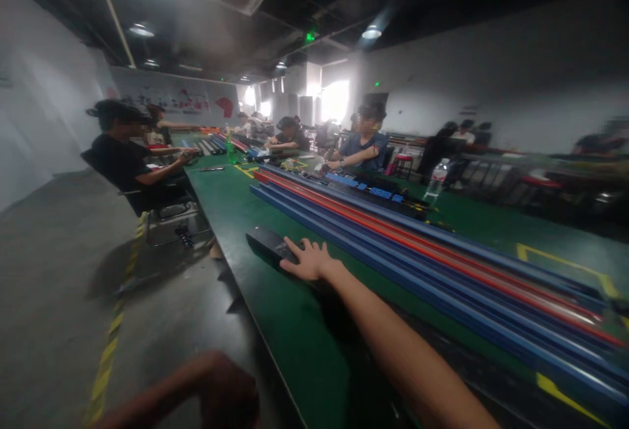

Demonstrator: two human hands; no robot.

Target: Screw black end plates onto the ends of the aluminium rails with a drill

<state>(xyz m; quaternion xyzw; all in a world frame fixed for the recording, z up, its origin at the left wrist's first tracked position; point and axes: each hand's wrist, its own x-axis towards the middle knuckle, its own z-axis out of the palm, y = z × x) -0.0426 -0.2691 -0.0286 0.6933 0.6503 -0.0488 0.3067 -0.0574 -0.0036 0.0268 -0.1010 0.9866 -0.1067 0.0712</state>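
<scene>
My right hand [309,260] reaches forward over the green table with its fingers spread. The thumb and fingertips lie over the near end of a long black box [269,240], not wrapped round it. Low in the view, off the table's left edge, my left hand [230,386] is dark and blurred. Its fingers cannot be made out, nor whether it holds anything. Beside my right arm runs a stack of long blue channels [373,252] and red channels [393,226], lying lengthwise on the table.
Blue and black parts [366,186] lie beyond the channels. A clear water bottle [436,179] stands at the right, a green bottle [230,149] farther back. One person [132,154] sits at the left edge, another [362,144] across the table [216,201]. Yellow-black tape [115,331] marks the floor.
</scene>
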